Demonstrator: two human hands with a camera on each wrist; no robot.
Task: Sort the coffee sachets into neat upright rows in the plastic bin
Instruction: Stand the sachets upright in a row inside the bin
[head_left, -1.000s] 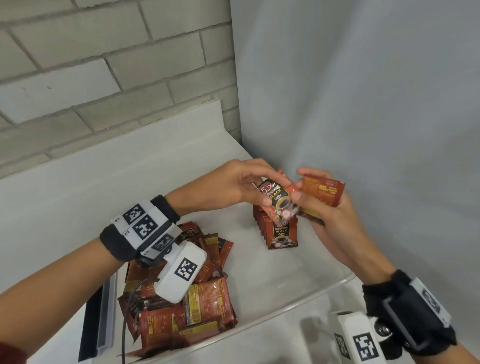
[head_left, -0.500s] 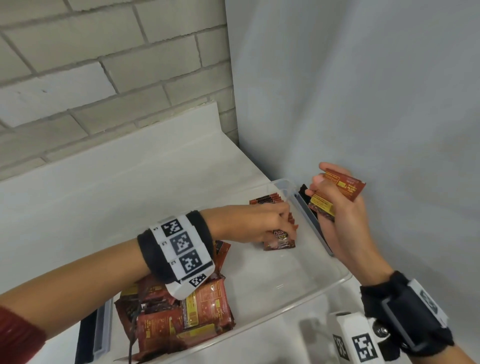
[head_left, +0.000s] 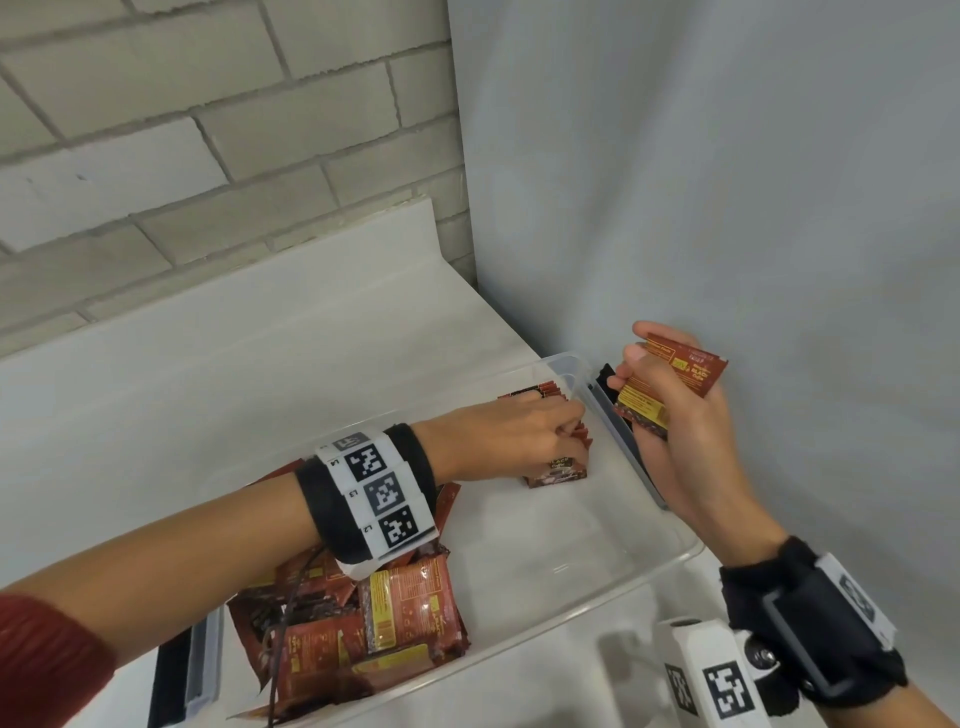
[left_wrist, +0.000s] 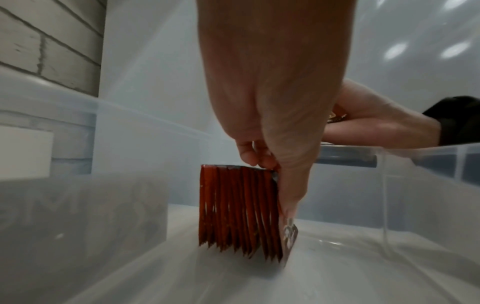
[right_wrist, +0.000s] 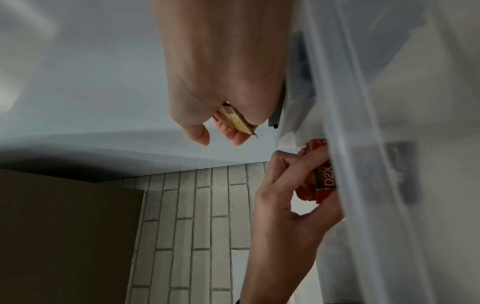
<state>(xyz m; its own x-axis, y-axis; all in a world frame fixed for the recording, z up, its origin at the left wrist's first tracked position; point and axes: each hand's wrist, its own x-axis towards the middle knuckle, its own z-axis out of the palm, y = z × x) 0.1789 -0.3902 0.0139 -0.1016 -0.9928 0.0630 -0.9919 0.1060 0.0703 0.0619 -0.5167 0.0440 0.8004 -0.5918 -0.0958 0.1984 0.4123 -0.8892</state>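
Note:
A clear plastic bin (head_left: 649, 566) stands on the white counter. At its far right an upright row of red-brown coffee sachets (left_wrist: 233, 209) stands on the floor; its front sachet (head_left: 558, 475) faces me. My left hand (head_left: 566, 421) reaches into the bin, fingers on top of the row and thumb flat on the front sachet, pinching it against the row (right_wrist: 322, 181). My right hand (head_left: 644, 384) hovers over the bin's right rim and grips a small stack of sachets (head_left: 680, 371), also seen edge-on in the right wrist view as sachets (right_wrist: 233, 120).
A loose pile of sachets (head_left: 395, 618) fills the bin's near left end, under my left forearm. Black lid clips sit on the right rim (head_left: 618, 415) and left rim (head_left: 171, 670). A brick wall stands behind, a grey wall (head_left: 727, 208) close on the right.
My left hand took one sachet from in front of my right hand down into the bin and set it against the row. My right hand drew back to the right with its stack.

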